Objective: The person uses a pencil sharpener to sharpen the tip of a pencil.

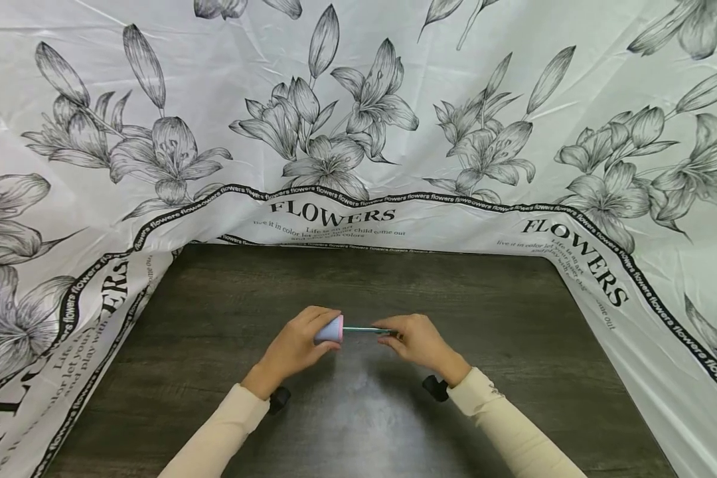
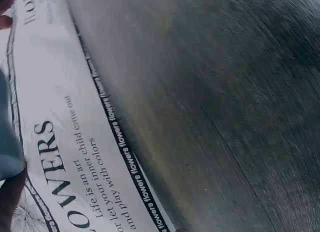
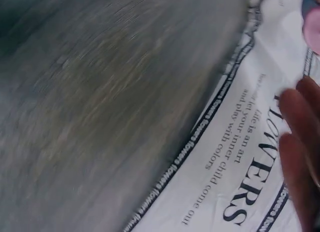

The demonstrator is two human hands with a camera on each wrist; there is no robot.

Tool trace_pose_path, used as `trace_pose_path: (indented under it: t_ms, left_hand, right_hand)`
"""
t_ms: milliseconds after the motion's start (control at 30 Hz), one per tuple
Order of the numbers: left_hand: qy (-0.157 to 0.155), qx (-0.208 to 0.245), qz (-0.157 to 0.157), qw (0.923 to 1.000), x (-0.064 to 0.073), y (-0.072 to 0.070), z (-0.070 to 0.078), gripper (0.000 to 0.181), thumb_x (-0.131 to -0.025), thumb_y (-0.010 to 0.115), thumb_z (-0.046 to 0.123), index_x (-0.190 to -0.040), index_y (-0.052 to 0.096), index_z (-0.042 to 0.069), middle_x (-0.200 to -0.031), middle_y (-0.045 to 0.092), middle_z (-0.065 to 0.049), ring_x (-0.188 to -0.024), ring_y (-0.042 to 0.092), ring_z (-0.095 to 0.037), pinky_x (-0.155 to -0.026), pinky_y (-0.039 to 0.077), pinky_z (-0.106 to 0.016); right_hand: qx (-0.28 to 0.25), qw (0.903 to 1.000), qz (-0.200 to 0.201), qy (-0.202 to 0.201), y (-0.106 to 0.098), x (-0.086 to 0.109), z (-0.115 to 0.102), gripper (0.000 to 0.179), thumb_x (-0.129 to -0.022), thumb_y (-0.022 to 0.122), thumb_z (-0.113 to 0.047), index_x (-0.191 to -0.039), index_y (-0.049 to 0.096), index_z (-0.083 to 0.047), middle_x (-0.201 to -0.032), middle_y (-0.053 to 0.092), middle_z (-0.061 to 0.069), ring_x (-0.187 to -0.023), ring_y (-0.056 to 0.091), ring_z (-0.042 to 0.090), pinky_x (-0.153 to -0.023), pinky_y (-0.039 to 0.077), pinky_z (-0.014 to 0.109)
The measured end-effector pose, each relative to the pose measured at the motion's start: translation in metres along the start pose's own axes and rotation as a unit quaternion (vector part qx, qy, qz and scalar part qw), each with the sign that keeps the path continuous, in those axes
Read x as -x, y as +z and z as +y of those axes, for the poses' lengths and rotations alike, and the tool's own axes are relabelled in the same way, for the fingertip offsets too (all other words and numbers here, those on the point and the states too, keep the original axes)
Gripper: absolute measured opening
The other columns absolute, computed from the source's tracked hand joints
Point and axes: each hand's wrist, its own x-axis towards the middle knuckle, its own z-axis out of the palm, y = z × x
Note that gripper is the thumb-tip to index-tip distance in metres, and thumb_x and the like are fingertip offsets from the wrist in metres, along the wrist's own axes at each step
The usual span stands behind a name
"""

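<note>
My left hand [image 1: 294,342] grips a light blue, rounded handle-like piece [image 1: 329,330] with a pink rim on its right end. From that rim a thin, shiny metal rod [image 1: 360,329] runs level to the right. The thumb and fingers of my right hand [image 1: 421,340] pinch the rod's far end, whose tip is hidden by them. In the left wrist view the blue piece [image 2: 9,137] shows only at the left edge. Its round pink end [image 3: 313,31] faces the right fingers [image 3: 300,117] in the right wrist view.
Both hands are over a dark wood-grain table [image 1: 358,425]. White cloth [image 1: 358,229] printed with flowers and lettering rises behind the table and runs along both sides. A black strap-on piece [image 1: 279,400] sits at the left wrist and another [image 1: 435,388] at the right.
</note>
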Motion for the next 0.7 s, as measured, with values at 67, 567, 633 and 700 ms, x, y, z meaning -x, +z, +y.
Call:
trace_pose_path:
  t_ms: [67, 567, 633, 700]
  left_hand:
    - [-0.05, 0.036, -0.022, 0.9979, -0.001, -0.002, -0.001, 0.056, -0.068, 0.078, 0.025, -0.117, 0.058, 0.008, -0.108, 0.059, -0.003, -0.095, 0.055, -0.013, -0.073, 0.05, -0.029]
    - [-0.167, 0.157, -0.163, 0.9597, -0.003, -0.017, -0.005, 0.051, -0.069, 0.077, 0.031, -0.112, 0.061, 0.009, -0.101, 0.062, -0.002, -0.078, 0.056, -0.013, -0.065, 0.048, -0.027]
    - [-0.089, 0.094, -0.118, 0.9846, 0.001, -0.011, -0.002, 0.054, -0.065, 0.079, 0.026, -0.112, 0.06, 0.006, -0.104, 0.06, -0.004, -0.087, 0.057, -0.014, -0.072, 0.049, -0.028]
    - [-0.007, 0.022, -0.062, 0.9978, 0.004, -0.005, 0.0, 0.057, -0.062, 0.081, 0.023, -0.111, 0.059, 0.002, -0.105, 0.059, -0.006, -0.093, 0.057, -0.017, -0.077, 0.049, -0.03]
  right_hand:
    - [0.1, 0.9911, 0.056, -0.067, 0.002, 0.001, -0.001, 0.029, -0.079, 0.068, -0.015, -0.108, 0.065, -0.012, -0.086, 0.069, -0.002, -0.054, 0.056, -0.001, -0.049, 0.043, 0.012]
    - [0.008, 0.9946, 0.027, -0.099, 0.01, 0.004, -0.006, 0.02, -0.09, 0.053, -0.009, -0.105, 0.066, -0.005, -0.087, 0.069, 0.0, -0.057, 0.06, 0.004, -0.049, 0.046, 0.013]
    - [-0.123, 0.9921, -0.024, -0.005, 0.007, 0.003, -0.005, 0.021, -0.087, 0.058, -0.01, -0.106, 0.066, -0.004, -0.084, 0.069, 0.001, -0.048, 0.056, 0.006, -0.043, 0.043, 0.014]
    - [-0.228, 0.9683, -0.064, 0.08, 0.004, 0.003, -0.003, 0.023, -0.087, 0.058, -0.01, -0.107, 0.065, -0.002, -0.082, 0.07, 0.004, -0.041, 0.05, 0.012, -0.035, 0.038, 0.017]
